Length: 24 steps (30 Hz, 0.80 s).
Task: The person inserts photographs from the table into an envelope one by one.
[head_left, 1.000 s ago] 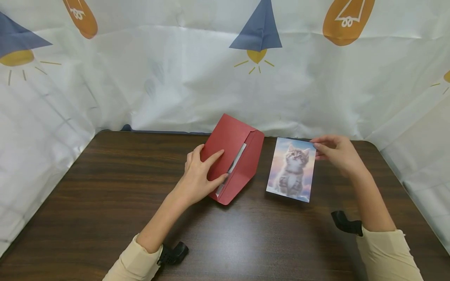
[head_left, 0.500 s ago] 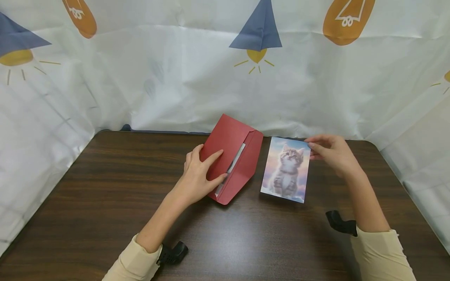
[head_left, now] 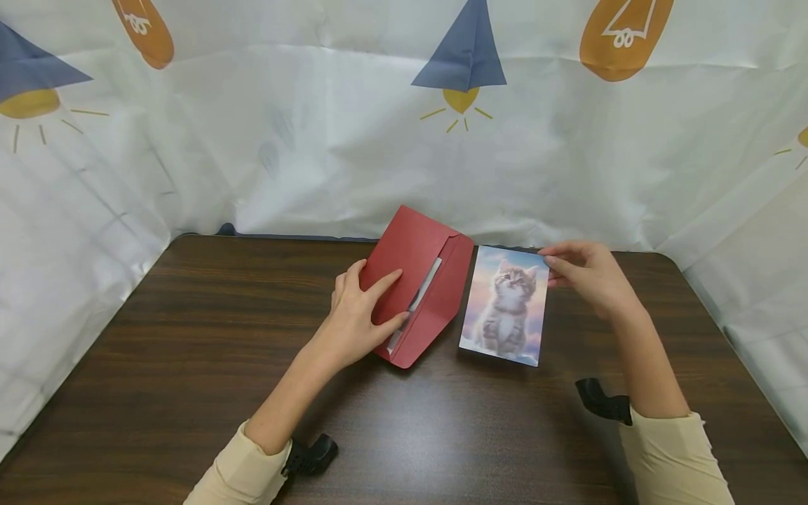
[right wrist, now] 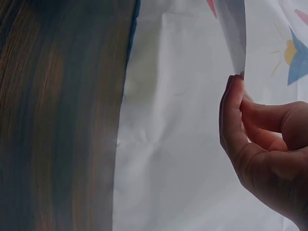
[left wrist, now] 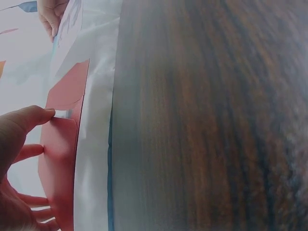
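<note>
A red envelope (head_left: 404,252) lies slanted on the dark wooden table (head_left: 221,365), its flap folded outward and a white strip showing along its mouth. My left hand (head_left: 360,308) rests on it with spread fingers, the thumb right at the mouth and other fingers along the left edge. In the left wrist view that thumb (left wrist: 36,115) touches the envelope (left wrist: 62,149) beside the white strip. To the right, my right hand (head_left: 590,273) pinches the top right corner of a kitten picture card (head_left: 505,305). The card's picture side faces up, close beside the envelope's flap.
A white curtain (head_left: 315,154) printed with lamps and bulbs hangs behind the table's far edge and along both sides. Black wrist cameras, one on the left arm (head_left: 312,456) and one on the right arm (head_left: 602,401), jut over the tabletop.
My right hand has moved left with the kitten card, bringing it closer to the envelope. The left hand and the envelope have stayed nearly still.
</note>
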Motion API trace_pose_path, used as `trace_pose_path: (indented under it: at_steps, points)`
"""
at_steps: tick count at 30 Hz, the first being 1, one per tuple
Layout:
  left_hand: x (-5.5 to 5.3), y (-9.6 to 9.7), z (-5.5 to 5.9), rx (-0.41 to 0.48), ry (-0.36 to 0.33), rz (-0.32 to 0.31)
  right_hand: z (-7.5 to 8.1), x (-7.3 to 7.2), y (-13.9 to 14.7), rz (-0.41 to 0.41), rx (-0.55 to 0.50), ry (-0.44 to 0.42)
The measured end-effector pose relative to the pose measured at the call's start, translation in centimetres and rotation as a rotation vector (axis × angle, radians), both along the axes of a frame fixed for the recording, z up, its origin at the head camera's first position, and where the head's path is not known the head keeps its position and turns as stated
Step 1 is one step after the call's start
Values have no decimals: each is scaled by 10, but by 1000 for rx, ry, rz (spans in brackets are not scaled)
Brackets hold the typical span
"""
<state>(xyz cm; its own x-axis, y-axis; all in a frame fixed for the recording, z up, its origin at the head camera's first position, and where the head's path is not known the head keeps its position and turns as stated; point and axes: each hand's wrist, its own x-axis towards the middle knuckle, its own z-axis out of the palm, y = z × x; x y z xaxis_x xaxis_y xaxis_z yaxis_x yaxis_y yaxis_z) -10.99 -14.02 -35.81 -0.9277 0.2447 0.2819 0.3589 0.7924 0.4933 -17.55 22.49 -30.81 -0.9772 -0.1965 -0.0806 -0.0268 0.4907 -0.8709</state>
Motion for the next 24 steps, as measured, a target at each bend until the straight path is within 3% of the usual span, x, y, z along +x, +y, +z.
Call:
trace_pose_path:
  at_steps: [24]
  points:
    - [-1,1,-3,6,35,-14,2,2,-23,37,-74,1]
